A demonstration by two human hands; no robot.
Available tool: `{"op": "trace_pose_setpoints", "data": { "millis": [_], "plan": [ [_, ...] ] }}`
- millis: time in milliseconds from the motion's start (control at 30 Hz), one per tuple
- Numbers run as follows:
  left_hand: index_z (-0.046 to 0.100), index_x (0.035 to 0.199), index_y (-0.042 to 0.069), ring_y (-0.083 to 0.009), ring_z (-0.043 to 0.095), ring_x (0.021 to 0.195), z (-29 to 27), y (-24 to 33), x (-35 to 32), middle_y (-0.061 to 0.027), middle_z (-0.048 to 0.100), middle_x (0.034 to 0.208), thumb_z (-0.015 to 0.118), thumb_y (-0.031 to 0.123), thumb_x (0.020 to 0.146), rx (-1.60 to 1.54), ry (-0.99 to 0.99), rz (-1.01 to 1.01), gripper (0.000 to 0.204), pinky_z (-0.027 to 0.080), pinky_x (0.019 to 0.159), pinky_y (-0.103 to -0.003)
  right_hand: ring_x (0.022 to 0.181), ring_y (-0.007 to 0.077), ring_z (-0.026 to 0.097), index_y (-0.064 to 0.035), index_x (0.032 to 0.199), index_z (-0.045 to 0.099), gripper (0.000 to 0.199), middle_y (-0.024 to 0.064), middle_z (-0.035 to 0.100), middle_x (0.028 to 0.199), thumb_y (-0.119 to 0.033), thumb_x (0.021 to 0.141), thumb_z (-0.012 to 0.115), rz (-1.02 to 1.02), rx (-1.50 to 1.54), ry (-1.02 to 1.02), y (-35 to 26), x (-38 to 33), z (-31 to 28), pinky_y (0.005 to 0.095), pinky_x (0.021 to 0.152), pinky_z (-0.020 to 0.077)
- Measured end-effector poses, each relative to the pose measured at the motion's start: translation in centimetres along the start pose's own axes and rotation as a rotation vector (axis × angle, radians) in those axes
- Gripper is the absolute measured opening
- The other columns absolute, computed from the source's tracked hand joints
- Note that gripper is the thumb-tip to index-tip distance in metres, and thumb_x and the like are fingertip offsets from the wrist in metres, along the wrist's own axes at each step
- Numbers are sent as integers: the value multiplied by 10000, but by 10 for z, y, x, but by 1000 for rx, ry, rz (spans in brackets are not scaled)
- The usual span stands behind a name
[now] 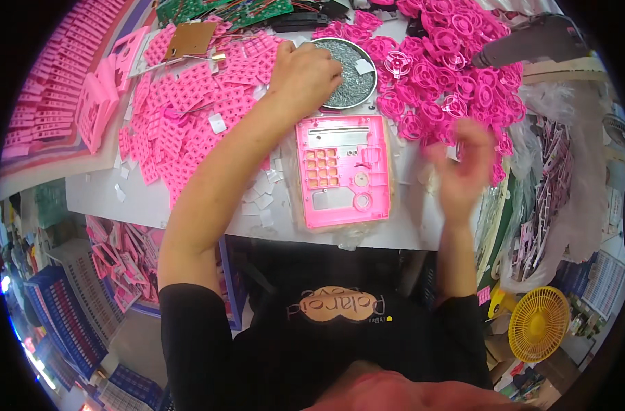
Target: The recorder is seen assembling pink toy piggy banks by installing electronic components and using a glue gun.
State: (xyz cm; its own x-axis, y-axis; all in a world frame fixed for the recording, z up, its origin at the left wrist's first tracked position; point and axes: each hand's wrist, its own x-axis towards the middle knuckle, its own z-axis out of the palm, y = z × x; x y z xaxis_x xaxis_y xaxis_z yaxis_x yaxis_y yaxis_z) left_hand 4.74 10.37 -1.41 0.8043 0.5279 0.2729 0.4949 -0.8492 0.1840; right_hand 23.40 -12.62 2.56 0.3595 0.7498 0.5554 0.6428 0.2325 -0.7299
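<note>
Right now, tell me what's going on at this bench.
A person sits at a white table with a pink plastic panel lying flat in front of them. The left hand reaches into a round metal dish of small screws. The right hand is blurred, raised beside a heap of pink round parts. Pink keypad grids are piled to the left.

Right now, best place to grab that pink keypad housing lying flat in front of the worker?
Probably pinch the pink housing across its long side edges, coming from above. It lies flat, open face up, and both sides are clear; the left hand is at the screw dish, the blurred right hand lies beside it.
</note>
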Motion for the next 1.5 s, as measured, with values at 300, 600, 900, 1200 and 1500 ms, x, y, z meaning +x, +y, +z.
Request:
{"op": "trace_pose_setpoints", "data": {
  "millis": [300, 600, 900, 1200, 1500],
  "plan": [
    [696, 785, 127, -229, 617, 798, -18, 27, -14, -24, 641, 773, 648, 256, 908, -113, 218, 100, 185, 383, 864, -463, 1101, 298, 606, 35, 1398, 468, 565, 215, 605, 1191, -373, 1011, 528, 315, 845, -13, 33, 148, -76, 429, 972, 504],
    [641, 749, 160, -212, 547, 742, -47, 89, -89, 11, 506, 708, 715, 189, 779, -312, 155, 30, 84, 359, 828, -465, 953, 308, 640, 39, 1354, 494, 789, 164, 619, 969, -547, 862, 686, 210, 804, -391, -83, 70, 32, 400, 777, 569],
    [758, 908, 206, -143, 607, 836, -45, 106, -122, 75, 682, 848, 769, 181, 804, -660, 118, -78, 108, 322, 900, -454, 537, 118, 483, -40, 1333, 443, 481, 29, 511, 697, -119, 907, 651, 269, 930, -241, -96, 54, 34, 294, 501, 413],
    [743, 813, 192, -136, 578, 792, -47, 112, -116, 70, 666, 786, 806, 178, 759, -643, 186, -44, 84, 319, 900, -449, 484, 119, 444, -102, 1186, 445, 361, -13, 441, 608, -217, 936, 680, 193, 1032, -273, -91, 23, 33, 298, 455, 379],
    [715, 800, 181, -147, 577, 807, -45, 115, -114, 62, 637, 797, 808, 188, 733, -550, 233, -12, 114, 322, 893, -461, 605, 144, 522, -59, 1178, 437, 356, 50, 526, 703, -110, 914, 670, 143, 1091, -348, -84, 20, 25, 321, 571, 452]
  ]
}}
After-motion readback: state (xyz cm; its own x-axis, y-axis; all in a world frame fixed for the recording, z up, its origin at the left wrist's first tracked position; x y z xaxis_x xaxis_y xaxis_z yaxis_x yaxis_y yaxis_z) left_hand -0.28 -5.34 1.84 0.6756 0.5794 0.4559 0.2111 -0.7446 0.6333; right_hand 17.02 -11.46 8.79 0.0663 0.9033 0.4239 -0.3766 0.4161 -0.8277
